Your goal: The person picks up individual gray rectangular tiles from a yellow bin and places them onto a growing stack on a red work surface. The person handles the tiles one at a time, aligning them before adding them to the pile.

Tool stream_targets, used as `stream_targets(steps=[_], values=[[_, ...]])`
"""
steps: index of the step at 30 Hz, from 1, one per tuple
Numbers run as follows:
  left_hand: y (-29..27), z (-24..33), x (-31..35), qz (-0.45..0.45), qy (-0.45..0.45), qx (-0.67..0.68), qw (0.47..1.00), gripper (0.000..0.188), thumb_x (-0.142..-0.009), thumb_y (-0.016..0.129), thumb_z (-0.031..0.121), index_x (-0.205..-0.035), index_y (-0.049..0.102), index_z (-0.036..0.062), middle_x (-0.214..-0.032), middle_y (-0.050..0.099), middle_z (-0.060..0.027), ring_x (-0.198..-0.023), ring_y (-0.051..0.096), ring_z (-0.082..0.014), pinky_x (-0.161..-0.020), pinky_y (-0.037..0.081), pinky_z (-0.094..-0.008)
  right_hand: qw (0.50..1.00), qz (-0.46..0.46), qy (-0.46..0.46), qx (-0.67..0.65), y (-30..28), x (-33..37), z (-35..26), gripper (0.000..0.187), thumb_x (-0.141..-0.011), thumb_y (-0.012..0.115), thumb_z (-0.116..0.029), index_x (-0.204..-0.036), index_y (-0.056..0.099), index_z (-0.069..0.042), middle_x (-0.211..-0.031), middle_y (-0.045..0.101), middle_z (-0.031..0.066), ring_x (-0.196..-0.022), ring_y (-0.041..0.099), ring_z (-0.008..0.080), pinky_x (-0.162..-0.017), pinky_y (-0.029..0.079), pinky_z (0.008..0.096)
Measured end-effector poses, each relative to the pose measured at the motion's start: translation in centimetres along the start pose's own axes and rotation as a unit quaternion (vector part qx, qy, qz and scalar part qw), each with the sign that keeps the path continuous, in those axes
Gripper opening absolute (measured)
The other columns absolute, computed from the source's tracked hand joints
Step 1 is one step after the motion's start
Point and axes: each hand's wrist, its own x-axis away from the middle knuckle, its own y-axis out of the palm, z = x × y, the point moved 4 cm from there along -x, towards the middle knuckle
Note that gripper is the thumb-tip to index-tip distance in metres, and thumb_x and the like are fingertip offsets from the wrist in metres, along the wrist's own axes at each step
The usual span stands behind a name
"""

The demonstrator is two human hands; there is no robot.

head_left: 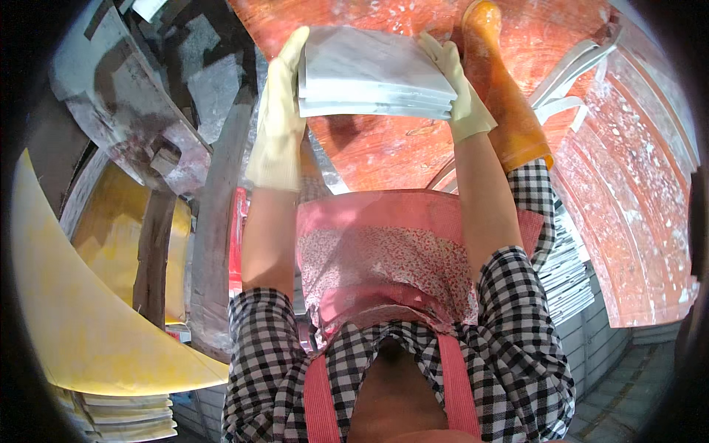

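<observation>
A stack of several thin grey-white sheets (377,70) is held between my two hands above a reddish-orange board (369,159). The layered edges of the stack face me, and its top is smooth. My left hand (279,111), in a pale yellow rubber glove, presses along the left end with the fingers pointing away from me. On the right end, my right hand (459,88) grips the corner in a matching glove, its fingertips over the far side. What the sheets are made of I cannot tell. The fingers under the stack are hidden.
Right of my right hand lies an orange rubber boot or long glove (509,107), with checkered cloth coming out. White-spattered red boards (620,199) and white strips (565,81) are at the right. A wooden beam (221,214), grey slabs (125,81) and a yellow sheet (88,317) fill the left.
</observation>
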Motion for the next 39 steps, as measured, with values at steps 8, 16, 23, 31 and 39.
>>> stream_targets(steps=[8,16,23,31,39], values=[[-1.6,-1.5,-3.3,0.048,-0.137,-0.043,0.989,0.066,-0.101,0.06,0.051,-0.147,0.05,0.0044,-0.138,0.059,-0.0117,-0.124,0.058,-0.0223,-0.105,0.048,-0.0351,0.995,0.049,0.02,-0.089,-0.5,-2.1,3.2,0.098,-0.091,0.053,-0.075,-0.154,0.038,-0.001,-0.157,0.041,0.0169,-0.146,0.037,0.0282,-0.121,0.032,0.0431],[-1.7,-2.5,-3.1,0.084,-0.159,-0.022,0.983,0.058,-0.099,0.065,0.042,-0.144,0.055,0.0065,-0.133,0.062,-0.0101,-0.121,0.06,-0.0208,-0.101,0.049,-0.0355,0.968,-0.005,0.028,-0.251,0.7,-1.4,2.0,0.061,-0.104,0.06,-0.041,-0.149,0.048,-0.002,-0.148,0.051,0.0121,-0.135,0.051,0.0203,-0.111,0.043,0.0328],[-0.6,-1.0,-2.7,0.144,-0.1,-0.01,0.984,0.043,-0.101,0.064,0.029,-0.138,0.059,0.0079,-0.129,0.064,-0.0072,-0.116,0.062,-0.02,-0.097,0.051,-0.0346,0.984,0.108,0.107,-0.088,1.7,-1.7,-2.6,0.045,-0.098,0.068,-0.016,-0.141,0.059,-0.006,-0.136,0.064,0.0078,-0.122,0.062,0.0181,-0.103,0.051,0.0329],[5.2,4.6,3.4,0.121,0.02,-0.123,0.985,0.051,-0.107,0.048,0.04,-0.137,0.06,0.0011,-0.14,0.06,-0.0128,-0.133,0.053,-0.021,-0.113,0.039,-0.0365,0.981,0.016,-0.075,0.177,3.6,2.6,-9.1,0.057,-0.099,0.064,-0.046,-0.139,0.061,-0.005,-0.132,0.066,0.0083,-0.127,0.056,0.0174,-0.107,0.043,0.0311],[4.3,3.7,-0.4,0.167,0.213,-0.483,0.833,0.043,-0.104,0.05,0.041,-0.113,0.072,0.0049,-0.109,0.072,-0.0193,-0.105,0.067,-0.0364,-0.094,0.051,-0.0422,0.692,-0.108,-0.242,0.672,7.2,4.1,-9.1,0.075,-0.085,0.082,-0.027,-0.149,0.046,-0.009,-0.146,0.056,0.0123,-0.127,0.059,0.0251,-0.108,0.05,0.0356]])
